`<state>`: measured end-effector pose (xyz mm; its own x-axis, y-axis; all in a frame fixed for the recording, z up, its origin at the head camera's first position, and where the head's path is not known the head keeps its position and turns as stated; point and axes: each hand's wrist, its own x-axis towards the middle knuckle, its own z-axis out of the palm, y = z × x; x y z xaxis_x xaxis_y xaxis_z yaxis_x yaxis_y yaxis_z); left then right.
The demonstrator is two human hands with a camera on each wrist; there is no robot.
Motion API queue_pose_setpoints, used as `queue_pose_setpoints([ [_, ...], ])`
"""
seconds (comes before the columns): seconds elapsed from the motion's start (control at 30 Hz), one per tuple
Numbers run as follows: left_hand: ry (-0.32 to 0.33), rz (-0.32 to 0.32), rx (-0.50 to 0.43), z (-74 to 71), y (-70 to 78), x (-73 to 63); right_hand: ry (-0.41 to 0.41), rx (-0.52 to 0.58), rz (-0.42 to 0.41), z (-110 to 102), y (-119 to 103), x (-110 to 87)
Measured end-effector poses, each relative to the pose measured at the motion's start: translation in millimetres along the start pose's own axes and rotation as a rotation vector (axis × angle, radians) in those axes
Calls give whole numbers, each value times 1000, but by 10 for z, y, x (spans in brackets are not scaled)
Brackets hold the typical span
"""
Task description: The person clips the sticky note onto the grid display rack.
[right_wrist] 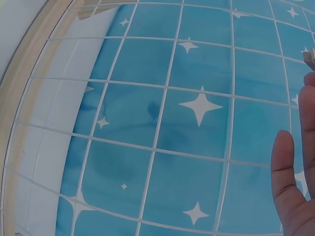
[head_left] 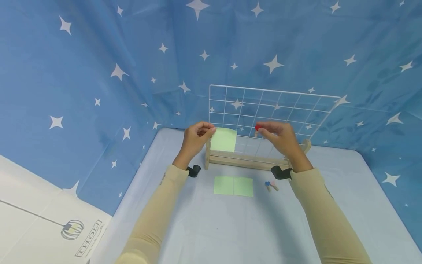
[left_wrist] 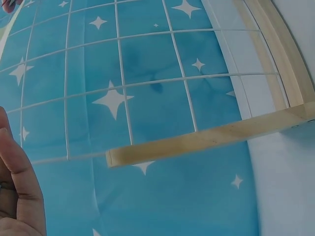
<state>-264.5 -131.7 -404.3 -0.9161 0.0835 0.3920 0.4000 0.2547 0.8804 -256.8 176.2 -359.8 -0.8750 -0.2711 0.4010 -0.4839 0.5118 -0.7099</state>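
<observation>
My left hand (head_left: 194, 139) pinches the upper left corner of a pale green paper note (head_left: 225, 140), which is up against the white wire grid (head_left: 280, 92). To the right of the note, in front of the grid, my right hand (head_left: 282, 137) holds a small wooden clothespin with a red top (head_left: 257, 128) between thumb and fingers. The right wrist view shows a piece of the clothespin's wood (right_wrist: 309, 59) at its right edge, above the fingers (right_wrist: 285, 167). In the left wrist view, only part of my left hand (left_wrist: 19, 187) appears at the lower left.
The grid stands in a wooden base (head_left: 244, 161) at the table's back. Two green notes (head_left: 224, 185) lie side by side on the white table (head_left: 214, 227). Right of them are a blue-topped clothespin (head_left: 267, 184) and a pink-topped one (head_left: 274, 186). A star-patterned blue curtain (head_left: 290, 44) hangs behind.
</observation>
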Motion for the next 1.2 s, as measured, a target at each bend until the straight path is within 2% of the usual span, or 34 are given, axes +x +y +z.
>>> queue_pose_setpoints([
  [0.17,8,-2,10,12,0,4,23,-19,17,-4,-27,12],
  [0.4,38,4,21,35,25,7,13,-19,-11,-3,-48,66],
  [0.83,52,9,18,71,90,125,18,12,-67,-2,-79,126],
  [1.2,51,43,-35,107,107,244,23,20,-28,-14,-139,213],
])
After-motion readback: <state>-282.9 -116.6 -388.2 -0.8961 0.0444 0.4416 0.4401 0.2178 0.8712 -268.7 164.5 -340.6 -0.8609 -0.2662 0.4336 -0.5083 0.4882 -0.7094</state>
